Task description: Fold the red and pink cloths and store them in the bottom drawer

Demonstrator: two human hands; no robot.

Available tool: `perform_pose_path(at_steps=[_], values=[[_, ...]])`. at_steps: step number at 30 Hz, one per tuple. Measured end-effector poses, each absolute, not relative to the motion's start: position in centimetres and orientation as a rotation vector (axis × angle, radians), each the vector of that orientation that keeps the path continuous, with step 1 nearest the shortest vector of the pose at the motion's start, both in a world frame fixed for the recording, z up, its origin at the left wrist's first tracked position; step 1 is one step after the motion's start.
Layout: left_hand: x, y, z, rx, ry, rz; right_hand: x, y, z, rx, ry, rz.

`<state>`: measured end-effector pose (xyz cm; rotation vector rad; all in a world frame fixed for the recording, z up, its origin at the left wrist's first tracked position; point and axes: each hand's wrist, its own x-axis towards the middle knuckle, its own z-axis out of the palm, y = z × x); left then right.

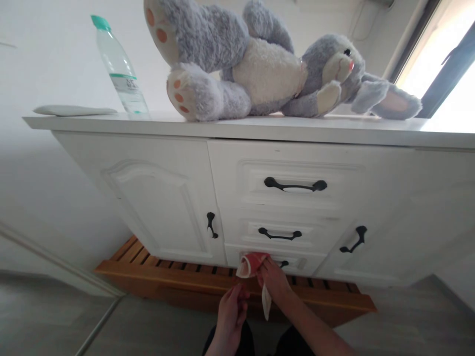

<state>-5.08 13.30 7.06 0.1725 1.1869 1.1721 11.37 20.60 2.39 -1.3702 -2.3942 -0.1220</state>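
Note:
My right hand is closed on a red and white cloth, bunched in front of the bottom drawer. One pale end of the cloth hangs below my fingers. Behind that hand, the bottom drawer's black handle is partly covered. My left hand is a little lower and to the left, apart from the cloth. Its fingers are curled in, and nothing shows between them. The white cabinet has its drawers and doors closed.
A grey plush rabbit lies on its side along the cabinet top. To its left stand a clear bottle with a green cap and a flat white object. Beneath the cabinet runs a slatted wooden base. A window is at the right.

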Motion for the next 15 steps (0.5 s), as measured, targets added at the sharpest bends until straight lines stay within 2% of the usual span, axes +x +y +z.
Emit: perform_pose_path(at_steps=[3, 7, 10, 15], values=[[-6.0, 12.5, 7.1, 0.175, 1.211, 1.189, 15.0, 18.6, 3.4, -1.506, -2.223, -0.083], [-6.4, 11.7, 6.7, 0.17, 1.235, 1.191, 17.5, 16.3, 4.1, -1.601, -2.055, -0.206], [-5.8, 11.4, 6.8, 0.166, 1.218, 1.166, 16.7, 16.4, 3.3, -1.602, -2.116, -0.284], [-5.4, 11.1, 7.5, 0.169, 1.222, 1.158, 14.3, 18.8, 1.9, -1.587, -2.341, -0.232]])
